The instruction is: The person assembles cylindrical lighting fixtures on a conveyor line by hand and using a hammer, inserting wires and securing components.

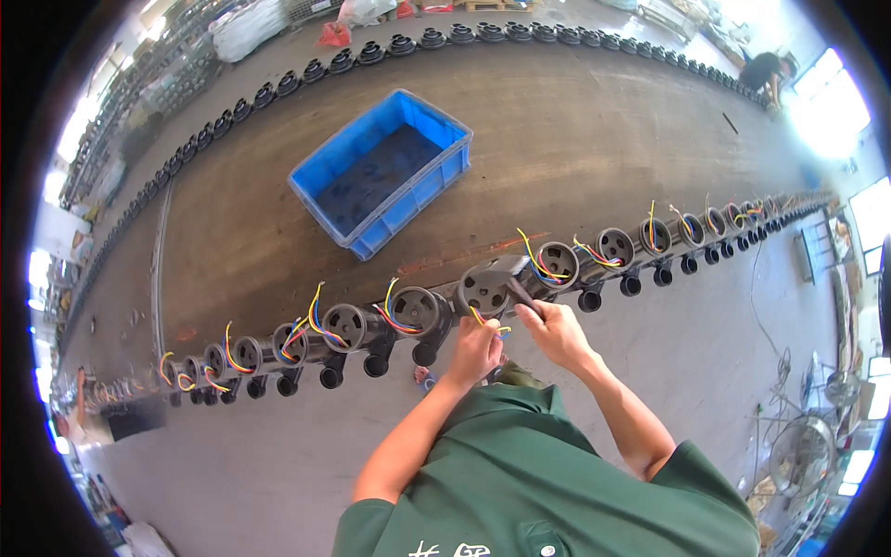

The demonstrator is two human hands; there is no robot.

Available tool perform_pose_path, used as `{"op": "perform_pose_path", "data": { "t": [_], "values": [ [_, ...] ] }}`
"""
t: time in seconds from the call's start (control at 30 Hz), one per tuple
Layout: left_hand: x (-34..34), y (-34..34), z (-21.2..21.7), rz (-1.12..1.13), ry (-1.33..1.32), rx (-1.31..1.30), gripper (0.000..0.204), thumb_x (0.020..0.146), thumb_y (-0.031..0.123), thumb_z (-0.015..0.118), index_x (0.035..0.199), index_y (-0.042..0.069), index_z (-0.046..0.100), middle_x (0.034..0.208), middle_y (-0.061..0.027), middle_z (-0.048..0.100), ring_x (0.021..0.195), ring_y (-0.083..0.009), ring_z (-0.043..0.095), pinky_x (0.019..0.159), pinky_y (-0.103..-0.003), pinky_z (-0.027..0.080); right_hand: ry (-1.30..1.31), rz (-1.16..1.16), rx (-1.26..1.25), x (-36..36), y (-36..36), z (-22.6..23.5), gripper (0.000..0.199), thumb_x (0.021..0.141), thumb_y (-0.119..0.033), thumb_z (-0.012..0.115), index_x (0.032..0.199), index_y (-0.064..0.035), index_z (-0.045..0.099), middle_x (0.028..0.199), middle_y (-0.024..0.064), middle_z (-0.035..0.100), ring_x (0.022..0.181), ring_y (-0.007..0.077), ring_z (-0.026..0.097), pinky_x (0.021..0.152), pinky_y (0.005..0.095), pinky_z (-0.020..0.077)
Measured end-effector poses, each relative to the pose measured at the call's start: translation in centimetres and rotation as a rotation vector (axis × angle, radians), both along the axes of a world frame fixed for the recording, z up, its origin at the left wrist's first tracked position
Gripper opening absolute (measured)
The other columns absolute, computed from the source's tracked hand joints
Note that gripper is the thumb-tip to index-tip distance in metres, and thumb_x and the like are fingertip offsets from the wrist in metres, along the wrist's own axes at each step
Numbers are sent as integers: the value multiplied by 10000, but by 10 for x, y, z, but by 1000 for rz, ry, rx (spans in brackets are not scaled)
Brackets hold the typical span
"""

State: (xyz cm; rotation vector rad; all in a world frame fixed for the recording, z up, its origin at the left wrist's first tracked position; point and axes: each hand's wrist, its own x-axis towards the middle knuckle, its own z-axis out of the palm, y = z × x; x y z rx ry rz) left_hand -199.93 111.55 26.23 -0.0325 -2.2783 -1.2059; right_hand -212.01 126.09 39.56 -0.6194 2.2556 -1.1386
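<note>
At the table's near edge, my left hand is closed in a pinch around a bundle of coloured wires. The wires are at the front of a round black housing with slotted openings in its face. My right hand is wrapped around a dark-handled tool with a flat grey head. That head lies across the housing's upper right part and hides some of it; whether it touches cannot be made out. Immediately right stands another black housing with loose coloured wires, and one more housing stands on the left.
Similar wired housings line the near edge both ways. A blue crate with dark flat parts inside sits on the brown table. Black round parts line the far edge. Another person bends at the far right; someone is at the far left.
</note>
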Motion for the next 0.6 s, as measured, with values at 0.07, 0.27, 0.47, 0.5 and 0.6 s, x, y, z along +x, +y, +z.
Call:
{"op": "perform_pose_path", "data": {
  "t": [0.07,0.27,0.47,0.5,0.6],
  "values": [
    [0,0,1,25,30,-66,310,773,-40,682,1056,39,584,864,-142,634,858,-353,618,821,-462,436,79,30,218,-4,1,-28,497,994,-491,619,902,-7,682,692,157,638,605,275,578,620,428,484],
    [-7,0,2,69,13,-95,389,797,-68,674,1167,29,602,826,-132,637,813,-349,617,769,-454,471,-163,18,139,-17,7,7,570,993,-542,602,852,5,679,687,146,627,628,258,576,634,420,473],
    [-9,26,33,110,53,-209,572,843,-27,723,1373,18,512,732,-65,627,588,-241,593,566,-383,503,-104,-130,-69,-43,59,32,540,1013,-487,610,837,23,623,601,101,514,568,159,492,556,380,426],
    [-9,32,35,-3,20,-133,531,832,-19,737,1324,21,542,741,-63,633,607,-245,606,574,-387,507,-57,-170,-73,-50,69,35,528,1012,-474,618,836,23,622,599,100,516,560,163,471,539,379,405],
    [-25,63,56,-112,-211,-70,443,813,75,788,1198,18,576,898,-106,663,755,-306,648,708,-413,527,37,-221,21,-68,86,41,523,1010,-460,619,808,22,594,589,102,488,564,151,457,537,373,402]
  ]
}}
